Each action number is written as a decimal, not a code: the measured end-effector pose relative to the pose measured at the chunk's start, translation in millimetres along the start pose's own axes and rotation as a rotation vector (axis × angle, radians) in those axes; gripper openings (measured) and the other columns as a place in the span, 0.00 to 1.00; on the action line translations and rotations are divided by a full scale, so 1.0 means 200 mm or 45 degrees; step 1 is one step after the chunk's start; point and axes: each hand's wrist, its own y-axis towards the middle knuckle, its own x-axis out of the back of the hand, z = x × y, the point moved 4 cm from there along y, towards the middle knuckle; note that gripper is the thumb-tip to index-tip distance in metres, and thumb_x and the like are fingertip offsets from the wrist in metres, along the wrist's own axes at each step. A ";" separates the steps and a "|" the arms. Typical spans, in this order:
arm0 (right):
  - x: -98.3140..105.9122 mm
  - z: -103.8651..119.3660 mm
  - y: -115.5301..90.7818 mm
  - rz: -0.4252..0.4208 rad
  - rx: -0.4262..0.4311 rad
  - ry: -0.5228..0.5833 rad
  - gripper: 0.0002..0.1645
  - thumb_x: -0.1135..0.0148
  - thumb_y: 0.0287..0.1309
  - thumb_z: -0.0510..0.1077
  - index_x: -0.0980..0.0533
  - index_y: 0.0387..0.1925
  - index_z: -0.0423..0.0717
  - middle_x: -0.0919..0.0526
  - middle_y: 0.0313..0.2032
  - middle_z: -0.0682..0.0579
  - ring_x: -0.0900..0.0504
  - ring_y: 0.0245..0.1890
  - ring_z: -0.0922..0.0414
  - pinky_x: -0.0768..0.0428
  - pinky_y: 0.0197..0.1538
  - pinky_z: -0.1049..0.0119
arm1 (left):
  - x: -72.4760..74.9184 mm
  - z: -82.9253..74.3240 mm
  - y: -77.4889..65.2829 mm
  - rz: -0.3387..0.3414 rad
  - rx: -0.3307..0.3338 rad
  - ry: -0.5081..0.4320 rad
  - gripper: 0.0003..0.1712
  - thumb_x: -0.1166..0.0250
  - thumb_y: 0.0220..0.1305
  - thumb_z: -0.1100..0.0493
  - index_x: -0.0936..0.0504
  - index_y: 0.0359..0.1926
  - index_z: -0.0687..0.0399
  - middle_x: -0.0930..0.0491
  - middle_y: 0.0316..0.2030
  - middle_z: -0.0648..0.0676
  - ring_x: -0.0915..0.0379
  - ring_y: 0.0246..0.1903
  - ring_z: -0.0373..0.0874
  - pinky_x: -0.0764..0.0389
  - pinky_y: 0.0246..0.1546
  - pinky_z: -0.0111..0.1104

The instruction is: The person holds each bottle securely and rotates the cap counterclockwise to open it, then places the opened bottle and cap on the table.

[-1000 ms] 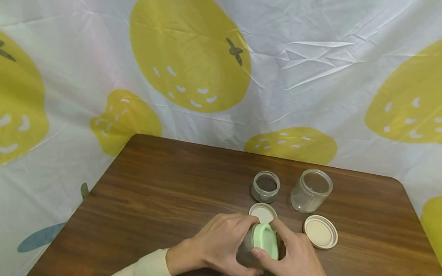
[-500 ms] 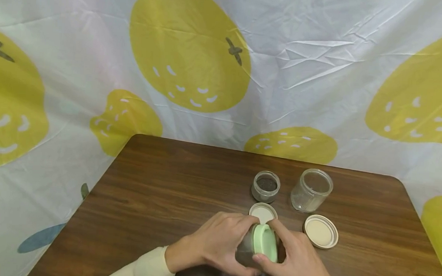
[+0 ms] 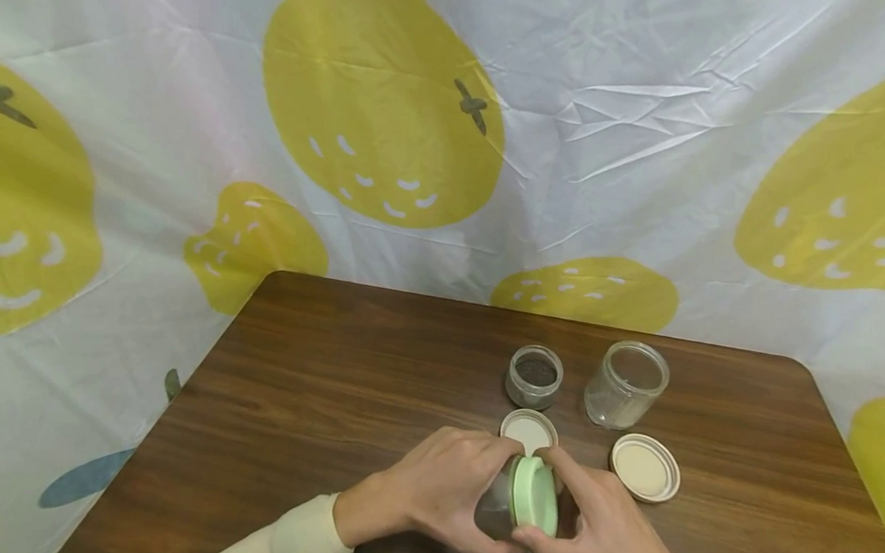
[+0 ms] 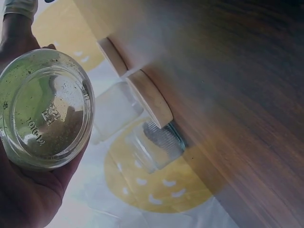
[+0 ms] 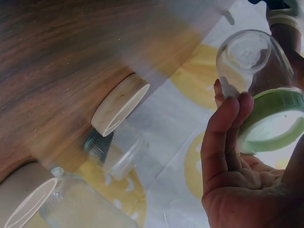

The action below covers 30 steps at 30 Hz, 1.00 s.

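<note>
- head view: the left hand (image 3: 431,493) is curled around a glass jar (image 3: 496,509) lying on its side above the near edge of the wooden table (image 3: 331,404). the right hand (image 3: 602,535) pinches the green lid (image 3: 534,497) on the mouth of the jar, thumb below and fingers on top.
- head view: just behind the hands lies a small cream lid (image 3: 528,429), then a small jar with dark contents (image 3: 533,376). to the right stand an open empty jar (image 3: 626,395) and a larger cream lid (image 3: 644,468).
- left wrist view: the glass jar (image 4: 45,109) shows its base with raised marks, and the left hand (image 4: 28,190) wraps it from below.
- right wrist view: the right hand (image 5: 237,166) has its fingers bent on the rim of the green lid (image 5: 273,121), which sits on the glass jar (image 5: 249,61).
</note>
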 end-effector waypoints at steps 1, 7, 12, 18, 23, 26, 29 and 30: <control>0.00 0.00 0.00 0.007 -0.002 0.007 0.36 0.20 0.51 0.65 0.26 0.57 0.61 0.26 0.25 0.76 0.28 0.24 0.77 0.32 0.30 0.85 | 0.00 0.00 0.00 0.003 -0.001 -0.001 0.44 0.29 0.44 0.22 0.24 0.54 0.43 0.21 0.37 0.34 0.22 0.36 0.26 0.20 0.36 0.19; 0.01 -0.01 -0.02 0.027 -0.018 0.038 0.37 0.21 0.51 0.67 0.26 0.59 0.65 0.24 0.27 0.78 0.25 0.26 0.78 0.28 0.31 0.82 | -0.01 0.00 0.00 0.038 -0.003 -0.015 0.44 0.28 0.44 0.22 0.24 0.55 0.43 0.22 0.36 0.33 0.24 0.34 0.24 0.21 0.34 0.17; 0.01 0.00 -0.02 0.052 -0.035 -0.004 0.40 0.20 0.48 0.69 0.27 0.60 0.67 0.22 0.30 0.79 0.23 0.29 0.78 0.26 0.34 0.81 | -0.03 0.01 0.00 0.079 -0.014 -0.051 0.44 0.29 0.45 0.23 0.24 0.55 0.44 0.22 0.35 0.34 0.26 0.32 0.23 0.24 0.32 0.15; 0.04 0.03 -0.03 0.136 -0.096 -0.074 0.54 0.20 0.46 0.73 0.33 0.74 0.74 0.23 0.63 0.79 0.20 0.57 0.74 0.17 0.57 0.68 | -0.04 0.05 -0.03 0.228 0.070 -0.303 0.43 0.24 0.46 0.27 0.25 0.59 0.39 0.21 0.35 0.32 0.28 0.29 0.21 0.29 0.30 0.13; 0.05 0.06 -0.01 0.164 -0.082 -0.137 0.56 0.23 0.48 0.76 0.36 0.76 0.77 0.28 0.68 0.80 0.22 0.64 0.72 0.17 0.60 0.64 | -0.03 0.05 -0.05 0.223 0.063 -0.327 0.43 0.25 0.48 0.26 0.27 0.60 0.38 0.22 0.33 0.34 0.33 0.27 0.21 0.32 0.28 0.12; 0.05 0.06 -0.01 0.176 -0.070 -0.158 0.56 0.22 0.48 0.74 0.37 0.77 0.76 0.29 0.69 0.79 0.23 0.64 0.72 0.17 0.59 0.64 | -0.03 0.05 -0.05 0.219 0.063 -0.319 0.43 0.25 0.48 0.26 0.27 0.60 0.38 0.21 0.32 0.35 0.34 0.27 0.21 0.33 0.26 0.13; 0.05 0.06 -0.02 0.204 -0.060 -0.166 0.58 0.19 0.47 0.70 0.38 0.78 0.76 0.29 0.67 0.78 0.23 0.61 0.73 0.17 0.57 0.64 | -0.04 0.05 -0.05 0.233 0.074 -0.322 0.44 0.25 0.48 0.26 0.28 0.61 0.37 0.21 0.32 0.35 0.34 0.27 0.21 0.34 0.26 0.13; 0.05 0.05 -0.02 0.217 -0.060 -0.173 0.59 0.19 0.47 0.69 0.39 0.78 0.76 0.29 0.68 0.78 0.23 0.61 0.73 0.17 0.57 0.64 | -0.04 0.05 -0.05 0.237 0.079 -0.325 0.43 0.25 0.48 0.26 0.28 0.60 0.37 0.21 0.32 0.35 0.34 0.26 0.21 0.34 0.26 0.13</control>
